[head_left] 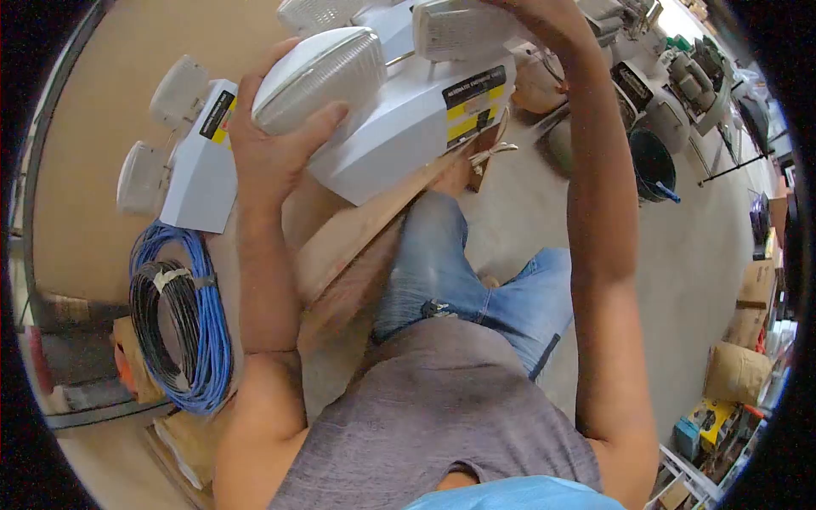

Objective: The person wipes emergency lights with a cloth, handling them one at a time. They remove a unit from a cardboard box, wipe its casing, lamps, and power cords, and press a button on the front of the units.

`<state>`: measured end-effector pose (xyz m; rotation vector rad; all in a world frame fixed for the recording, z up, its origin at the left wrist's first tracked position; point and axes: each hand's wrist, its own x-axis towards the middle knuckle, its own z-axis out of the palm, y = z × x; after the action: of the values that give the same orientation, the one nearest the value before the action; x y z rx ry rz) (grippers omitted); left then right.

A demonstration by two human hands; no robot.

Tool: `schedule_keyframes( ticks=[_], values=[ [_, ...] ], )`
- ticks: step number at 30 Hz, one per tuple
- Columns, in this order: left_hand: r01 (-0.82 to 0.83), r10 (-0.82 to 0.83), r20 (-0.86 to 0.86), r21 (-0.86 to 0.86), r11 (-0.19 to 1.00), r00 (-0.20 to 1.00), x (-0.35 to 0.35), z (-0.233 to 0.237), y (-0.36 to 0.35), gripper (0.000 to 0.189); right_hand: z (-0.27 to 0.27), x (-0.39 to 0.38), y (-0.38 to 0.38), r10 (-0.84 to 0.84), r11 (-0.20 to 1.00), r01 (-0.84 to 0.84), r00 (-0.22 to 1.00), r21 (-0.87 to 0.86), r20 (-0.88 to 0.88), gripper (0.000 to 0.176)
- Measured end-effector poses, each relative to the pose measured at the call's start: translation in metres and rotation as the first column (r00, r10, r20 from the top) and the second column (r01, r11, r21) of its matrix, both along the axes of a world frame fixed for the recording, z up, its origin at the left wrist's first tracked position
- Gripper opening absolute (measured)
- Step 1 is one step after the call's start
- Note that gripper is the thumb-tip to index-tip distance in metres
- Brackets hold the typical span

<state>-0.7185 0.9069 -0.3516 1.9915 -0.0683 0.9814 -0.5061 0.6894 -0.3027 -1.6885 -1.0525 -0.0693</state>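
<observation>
White twin-lamp unit (pixel 387 127), tilted by a wooden edge (pixel 357 234). Left hand (pixel 268 153): fingers clamped on one lamp head (pixel 319 81); right hand (pixel 529 7): fingers cropped, state indeterminable. Pivoting at that head could drop the unit.

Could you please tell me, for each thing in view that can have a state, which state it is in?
Left hand: closed around one lamp of the middle light.
Right hand: cut off by the top edge; grip cannot be told.
Middle light: unlit, tilted.
Left light: unlit, not held.
Blue cable: coiled.
Black cable: coiled.
White cord: bundled.
Bucket: open.
</observation>
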Motion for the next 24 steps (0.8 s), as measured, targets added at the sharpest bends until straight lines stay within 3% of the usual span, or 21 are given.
schedule_keyframes(
  ticks=[4, 7, 11, 13, 24],
  values=[
    [-0.003, 0.001, -0.032, -0.067, 0.998, 0.999, 0.0, -0.001, 0.002, 0.067, 0.007, 0.002, 0.004, -0.106, 0.99, 0.103, 0.994, -0.094, -0.032, 0.071],
    [0.032, -0.036, -0.033, -0.092, 0.995, 0.999, 0.0, -0.002, 0.004, 0.067, -0.002, 0.015, 0.014, -0.126, 0.992, 0.126, 0.992, -0.029, -0.027, 0.074],
    [0.048, -0.051, -0.019, -0.107, 0.993, 0.999, 0.001, -0.003, 0.007, 0.069, -0.005, 0.02, 0.016, -0.115, 0.993, 0.116, 0.992, 0.01, -0.061, 0.074],
    [0.035, -0.037, -0.021, -0.091, 0.995, 0.999, 0.0, -0.002, 0.008, 0.069, -0.002, 0.02, 0.016, -0.026, 0.999, 0.028, 0.998, 0.033, -0.066, 0.076],
    [0.068, -0.071, -0.02, -0.105, 0.992, 0.997, 0.001, -0.005, 0.012, 0.07, 0.004, 0.019, 0.016, -0.055, 0.998, 0.05, 0.99, -0.042, -0.129, 0.072]
  ],
)
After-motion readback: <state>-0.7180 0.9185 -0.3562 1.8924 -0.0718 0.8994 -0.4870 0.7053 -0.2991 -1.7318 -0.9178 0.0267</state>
